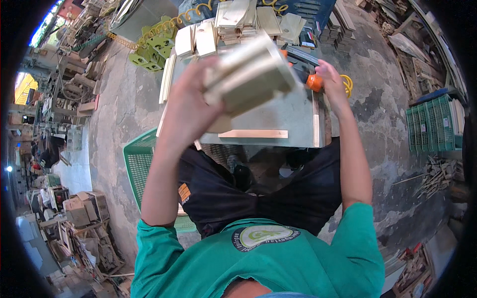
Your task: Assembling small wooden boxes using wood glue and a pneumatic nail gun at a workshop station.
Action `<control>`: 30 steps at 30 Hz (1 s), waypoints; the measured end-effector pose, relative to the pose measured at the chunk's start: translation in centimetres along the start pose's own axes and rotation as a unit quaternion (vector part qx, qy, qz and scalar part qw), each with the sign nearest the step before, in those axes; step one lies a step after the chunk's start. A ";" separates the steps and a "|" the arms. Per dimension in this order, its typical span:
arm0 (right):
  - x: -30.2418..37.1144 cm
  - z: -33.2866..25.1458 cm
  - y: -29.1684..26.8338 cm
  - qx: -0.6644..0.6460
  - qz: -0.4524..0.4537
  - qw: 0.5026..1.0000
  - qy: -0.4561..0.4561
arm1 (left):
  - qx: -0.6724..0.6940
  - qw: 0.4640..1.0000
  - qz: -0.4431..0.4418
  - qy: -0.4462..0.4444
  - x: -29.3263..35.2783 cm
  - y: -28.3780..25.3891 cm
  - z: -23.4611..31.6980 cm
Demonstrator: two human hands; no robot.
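My left hand is raised over the left part of the worktable, gripping a pale wooden box built from thin boards. The box is tilted and smeared by motion. At the table's right edge, my right hand is closed at a nail gun with an orange head and a silver-grey magazine. Part of the nail gun is hidden behind the box, and some of my right fingers are hard to make out. A narrow wooden strip lies along the near edge of the grey worktable.
Stacked wooden panels line the table's far side. A coiled yellow hose runs behind them; green pieces lie at far left. A green crate stands by my left leg, with green crates at far right.
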State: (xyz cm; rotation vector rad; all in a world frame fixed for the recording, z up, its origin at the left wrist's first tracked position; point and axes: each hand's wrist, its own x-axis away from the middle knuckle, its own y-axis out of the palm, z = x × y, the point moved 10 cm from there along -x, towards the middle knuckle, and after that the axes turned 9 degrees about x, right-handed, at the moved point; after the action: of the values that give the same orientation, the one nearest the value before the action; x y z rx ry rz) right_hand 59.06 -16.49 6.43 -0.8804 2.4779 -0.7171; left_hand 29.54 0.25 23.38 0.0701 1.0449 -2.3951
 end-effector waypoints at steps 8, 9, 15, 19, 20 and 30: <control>4.7 -12.9 -0.5 -0.219 -0.106 0.969 -0.029 | 0.448 0.876 0.121 -0.128 2.6 3.9 -7.8; 4.1 -14.5 -1.1 -0.134 -0.094 0.985 -0.052 | 0.447 0.878 0.132 -0.113 3.5 3.8 -8.8; 3.5 -20.9 2.0 0.251 -0.095 0.931 -0.245 | 0.322 0.879 0.242 -0.254 12.4 0.3 -19.1; 3.4 -20.1 6.6 0.363 -0.193 0.883 -0.227 | 0.080 0.923 0.207 -0.315 16.8 -2.5 -23.7; 3.5 -20.2 7.3 0.363 -0.206 0.879 -0.232 | -0.002 0.929 0.193 -0.316 17.3 -3.4 -24.6; 4.0 -21.4 7.9 0.336 -0.237 0.890 -0.197 | -0.181 0.924 0.126 -0.311 16.5 -4.9 -28.2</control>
State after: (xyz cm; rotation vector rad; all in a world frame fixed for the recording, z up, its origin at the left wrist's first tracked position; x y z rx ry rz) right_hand 41.26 -6.81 17.69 -1.1955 1.4876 -1.3000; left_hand 8.51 15.40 2.79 -0.6105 1.0557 -1.7669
